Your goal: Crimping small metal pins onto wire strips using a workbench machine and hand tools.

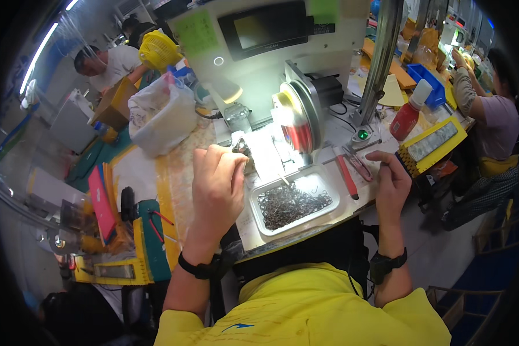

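My left hand [218, 185] is raised at the left of the lit work spot, its fingertips pinched together beside a small dark metal fixture [242, 149]. Whatever sits between those fingers is too small or hidden to make out. A white tray [262, 226] with many small dark metal hook-like pieces [291, 205] stands in front of me, between my hands. To its right my right hand [393, 183] has its index finger reaching left, with nothing visible in it. Near those fingers lie a red-handled tool [346, 174] and slim tweezers [358, 164].
Behind the tray stands a machine [271, 57] with a screen and a spool of red thread or wire [294, 124]. A red bottle [408, 112] and yellow box [435, 144] stand at right. A white bag [162, 115] sits at left. Other people [493, 109] work on both sides.
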Demonstrator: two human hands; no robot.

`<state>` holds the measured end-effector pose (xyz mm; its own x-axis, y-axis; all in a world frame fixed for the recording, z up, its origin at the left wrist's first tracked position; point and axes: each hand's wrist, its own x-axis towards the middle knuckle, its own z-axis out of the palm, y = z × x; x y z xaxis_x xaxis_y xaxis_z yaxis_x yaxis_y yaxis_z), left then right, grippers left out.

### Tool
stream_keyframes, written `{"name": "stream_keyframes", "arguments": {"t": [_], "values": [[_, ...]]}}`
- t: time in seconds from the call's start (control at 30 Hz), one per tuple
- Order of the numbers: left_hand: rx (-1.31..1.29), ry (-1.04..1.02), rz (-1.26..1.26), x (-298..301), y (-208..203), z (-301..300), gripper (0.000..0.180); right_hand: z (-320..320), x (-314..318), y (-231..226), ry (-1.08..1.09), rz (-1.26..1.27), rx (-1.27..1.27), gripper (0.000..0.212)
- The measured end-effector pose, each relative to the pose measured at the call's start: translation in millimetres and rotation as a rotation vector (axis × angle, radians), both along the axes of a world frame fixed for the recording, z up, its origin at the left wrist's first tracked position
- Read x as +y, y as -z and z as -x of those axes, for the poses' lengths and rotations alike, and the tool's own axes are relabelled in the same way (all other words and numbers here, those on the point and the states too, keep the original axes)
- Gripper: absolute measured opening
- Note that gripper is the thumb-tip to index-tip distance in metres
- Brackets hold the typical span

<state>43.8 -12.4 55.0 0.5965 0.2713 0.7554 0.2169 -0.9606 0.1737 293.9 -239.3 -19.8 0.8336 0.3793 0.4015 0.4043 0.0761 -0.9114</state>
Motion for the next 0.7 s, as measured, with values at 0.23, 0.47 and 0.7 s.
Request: {"name": "stream_keyframes", "arguments": {"t": [0.23,0.47,0.7], "values": [[0.0,0.026,0.098,1.1,0.2,5.7,0.016,-4.5,2.0,14.2,0.034,0.065,-0.014,0.028],[-0.061,-0.025,0.421,13.0,-23.2,15.9,0.006,-5.4,1.3,11.4,0.023,0.116,-0.016,0.027],[0.055,-0.203,0.036,26.5,-7.0,20.6,0.011,-4.5,2.3,10.6,0.018,0.106,0.018,0.026]]}}
